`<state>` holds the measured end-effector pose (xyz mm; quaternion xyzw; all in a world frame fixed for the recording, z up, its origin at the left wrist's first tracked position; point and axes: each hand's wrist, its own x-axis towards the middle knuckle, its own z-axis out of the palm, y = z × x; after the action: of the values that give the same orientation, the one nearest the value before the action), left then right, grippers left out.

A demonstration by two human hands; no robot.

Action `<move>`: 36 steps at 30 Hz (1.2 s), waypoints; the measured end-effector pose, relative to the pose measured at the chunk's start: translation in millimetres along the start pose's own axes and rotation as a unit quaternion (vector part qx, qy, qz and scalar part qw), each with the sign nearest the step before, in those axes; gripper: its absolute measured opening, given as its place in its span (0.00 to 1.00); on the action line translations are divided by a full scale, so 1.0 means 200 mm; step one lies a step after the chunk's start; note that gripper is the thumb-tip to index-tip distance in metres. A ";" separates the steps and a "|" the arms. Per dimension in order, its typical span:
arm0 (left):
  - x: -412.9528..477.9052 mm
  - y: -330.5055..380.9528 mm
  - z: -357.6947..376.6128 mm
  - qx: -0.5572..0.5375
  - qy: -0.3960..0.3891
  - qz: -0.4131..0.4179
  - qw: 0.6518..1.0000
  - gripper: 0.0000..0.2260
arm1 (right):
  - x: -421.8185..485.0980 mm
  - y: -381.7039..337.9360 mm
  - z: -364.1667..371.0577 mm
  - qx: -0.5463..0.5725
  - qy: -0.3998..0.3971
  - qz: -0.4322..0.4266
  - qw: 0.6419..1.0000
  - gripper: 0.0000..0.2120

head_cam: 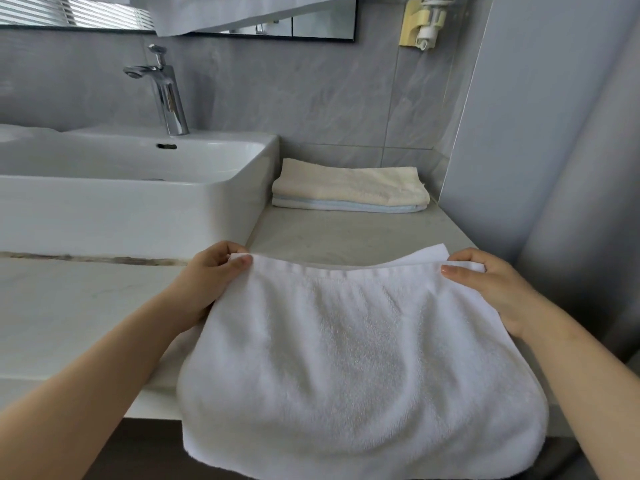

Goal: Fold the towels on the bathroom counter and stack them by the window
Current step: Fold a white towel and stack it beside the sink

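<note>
Two folded towels lie beside the sink at the desk's back edge; my left hand and right hand pinch the white towel.

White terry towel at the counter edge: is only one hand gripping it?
No, the left hand and right hand each pinch a far corner of the white terry towel.

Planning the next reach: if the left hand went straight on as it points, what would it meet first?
Gripping the towel, it would likely reach the folded stack over bare counter; depth unclear.
</note>
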<state>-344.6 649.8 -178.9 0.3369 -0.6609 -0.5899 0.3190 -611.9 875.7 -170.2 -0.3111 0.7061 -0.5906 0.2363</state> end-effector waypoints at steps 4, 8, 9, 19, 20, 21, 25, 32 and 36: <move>-0.04 0.00 -0.04 0.006 0.008 0.029 1.000 0.07 | -0.04 -0.01 0.02 -0.034 -0.014 -0.009 0.999 0.04; -0.11 0.03 -0.10 -0.065 0.016 0.106 0.992 0.09 | -0.07 -0.01 0.03 -0.050 -0.034 -0.032 0.998 0.04; -0.13 0.04 -0.12 -0.053 0.007 0.115 0.992 0.08 | -0.09 -0.01 0.04 -0.065 -0.031 -0.041 0.997 0.05; -0.17 0.05 -0.26 0.002 -0.049 0.137 0.989 0.19 | -0.21 -0.03 0.04 0.004 -0.108 -0.120 0.987 0.22; -0.16 0.06 -0.26 -0.005 -0.054 0.133 0.990 0.20 | -0.20 -0.02 0.05 0.005 -0.099 -0.115 0.988 0.25; -0.16 0.07 -0.26 0.002 -0.053 0.134 0.990 0.18 | -0.19 -0.02 0.05 0.009 -0.091 -0.105 0.990 0.23; -0.15 0.05 -0.25 0.080 0.005 0.135 0.988 0.05 | -0.13 0.00 0.11 -0.038 -0.081 -0.057 0.994 0.07; -0.13 0.00 -0.23 0.200 0.073 0.118 0.970 0.08 | -0.05 0.02 0.16 -0.041 -0.065 -0.054 0.996 0.06; -0.12 -0.01 -0.23 0.206 0.092 0.105 0.969 0.07 | -0.01 0.01 0.18 -0.053 -0.082 -0.029 0.995 0.06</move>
<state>-294.1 643.0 -177.7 0.3769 -0.7678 -0.3708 0.3618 -586.2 852.4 -180.0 -0.3911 0.7051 -0.5315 0.2594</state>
